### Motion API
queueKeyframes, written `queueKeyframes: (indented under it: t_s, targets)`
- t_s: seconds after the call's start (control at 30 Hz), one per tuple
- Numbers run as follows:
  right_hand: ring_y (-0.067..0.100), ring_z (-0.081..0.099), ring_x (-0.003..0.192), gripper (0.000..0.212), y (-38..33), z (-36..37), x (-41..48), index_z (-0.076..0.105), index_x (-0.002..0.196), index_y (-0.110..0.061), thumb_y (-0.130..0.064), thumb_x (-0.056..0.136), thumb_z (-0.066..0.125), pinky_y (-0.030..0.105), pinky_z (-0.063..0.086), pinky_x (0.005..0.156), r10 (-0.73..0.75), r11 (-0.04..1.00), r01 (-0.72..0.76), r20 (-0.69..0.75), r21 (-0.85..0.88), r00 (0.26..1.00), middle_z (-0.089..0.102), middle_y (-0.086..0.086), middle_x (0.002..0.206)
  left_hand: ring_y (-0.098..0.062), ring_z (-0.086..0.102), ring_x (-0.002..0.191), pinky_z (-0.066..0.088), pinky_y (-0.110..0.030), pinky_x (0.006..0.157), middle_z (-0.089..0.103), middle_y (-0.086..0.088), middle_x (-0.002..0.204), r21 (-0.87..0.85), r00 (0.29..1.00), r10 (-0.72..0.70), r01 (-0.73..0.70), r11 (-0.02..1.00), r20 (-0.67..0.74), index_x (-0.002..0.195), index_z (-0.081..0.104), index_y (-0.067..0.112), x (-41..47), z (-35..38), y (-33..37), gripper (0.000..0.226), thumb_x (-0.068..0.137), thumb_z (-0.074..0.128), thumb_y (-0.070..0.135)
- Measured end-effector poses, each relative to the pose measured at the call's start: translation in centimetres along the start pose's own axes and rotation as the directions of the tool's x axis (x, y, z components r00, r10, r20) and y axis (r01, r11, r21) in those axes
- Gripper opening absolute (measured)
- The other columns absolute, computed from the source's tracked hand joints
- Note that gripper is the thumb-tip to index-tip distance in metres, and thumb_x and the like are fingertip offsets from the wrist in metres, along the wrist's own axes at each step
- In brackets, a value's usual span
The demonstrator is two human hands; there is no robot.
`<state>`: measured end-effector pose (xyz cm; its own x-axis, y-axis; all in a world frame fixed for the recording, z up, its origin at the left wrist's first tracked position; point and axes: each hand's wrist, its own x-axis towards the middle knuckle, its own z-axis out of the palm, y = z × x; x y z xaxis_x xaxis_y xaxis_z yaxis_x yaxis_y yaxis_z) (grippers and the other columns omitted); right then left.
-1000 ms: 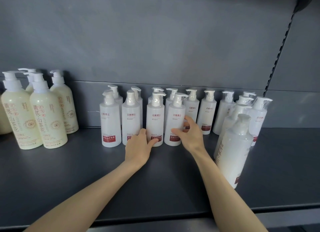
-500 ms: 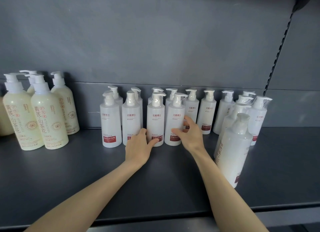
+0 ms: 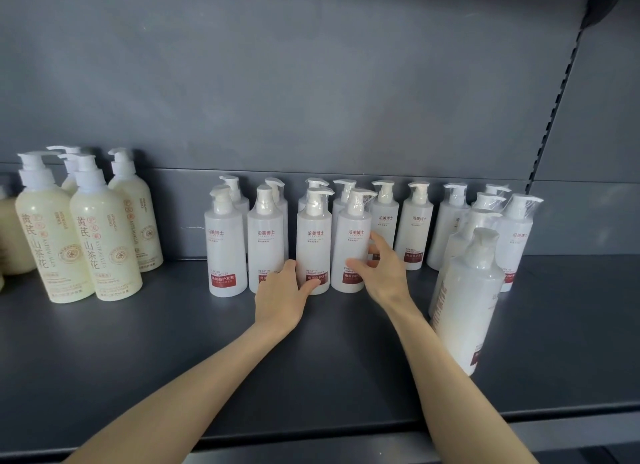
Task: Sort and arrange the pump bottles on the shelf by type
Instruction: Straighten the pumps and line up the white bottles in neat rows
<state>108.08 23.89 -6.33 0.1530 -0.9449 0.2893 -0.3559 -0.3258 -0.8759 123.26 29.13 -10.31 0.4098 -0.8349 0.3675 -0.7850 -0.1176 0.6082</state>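
Head view: on the grey shelf [image 3: 173, 342], the left hand [image 3: 280, 290] grips the base of one white keratin conditioner bottle [image 3: 313, 241] at the centre. The right hand [image 3: 381, 273] curls round the neighbour bottle [image 3: 351, 241] at its 3 o'clock. Cream Astragalus bottles [image 3: 104, 235] stand at 9 o'clock.

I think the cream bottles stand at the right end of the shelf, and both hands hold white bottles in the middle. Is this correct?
No: the head view shows the cream bottles at the left end of the shelf. The left hand and right hand do hold white bottles in the middle.
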Motion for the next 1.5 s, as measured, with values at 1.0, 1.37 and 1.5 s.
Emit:
queueKeyframes:
  t_s: [1.0, 1.37, 1.5]
  targets:
    - [0.025, 0.042, 0.132, 0.07, 1.6, 0.9, 0.8, 0.026, 0.15, -0.021, -0.01, 0.09, 0.061, 0.048, 0.036, 0.11, -0.041, 0.999, 0.04, 0.022, 0.031, 0.999, 0.045, 0.005, 0.142, -0.021, 0.064, 0.105, 0.052, -0.038, 0.091, 0.065, -0.004, 0.119, 0.029, 1.0, -0.022, 0.021, 0.999, 0.01, 0.12, 0.052, 0.013, -0.6, -0.5, 0.8, 0.047, 0.086, 0.06, 0.046]
    - [0.023, 0.041, 0.132, 0.069, 1.5, 0.6, 0.9, 0.026, 0.15, -0.02, -0.011, 0.091, 0.06, 0.045, 0.035, 0.112, -0.039, 0.999, 0.039, 0.025, -0.013, 0.999, 0.044, 0.004, 0.143, -0.021, 0.064, 0.101, 0.052, -0.039, 0.087, 0.066, -0.003, 0.115, 0.018, 1.0, -0.014, 0.014, 1.0, 0.004, 0.115, 0.052, 0.015, -0.5, -0.6, 0.8, 0.046, 0.085, 0.061, 0.047]
    - [0.023, 0.039, 0.134, 0.07, 1.6, 0.6, 0.9, 0.025, 0.15, -0.022, -0.013, 0.091, 0.061, 0.045, 0.035, 0.112, -0.027, 1.0, 0.027, 0.02, -0.003, 0.999, 0.043, 0.003, 0.145, -0.021, 0.064, 0.1, 0.053, -0.039, 0.086, 0.067, -0.002, 0.113, 0.005, 1.0, -0.017, 0.017, 1.0, 0.006, 0.114, 0.052, 0.015, -0.4, -0.7, 0.8, 0.045, 0.084, 0.061, 0.048]
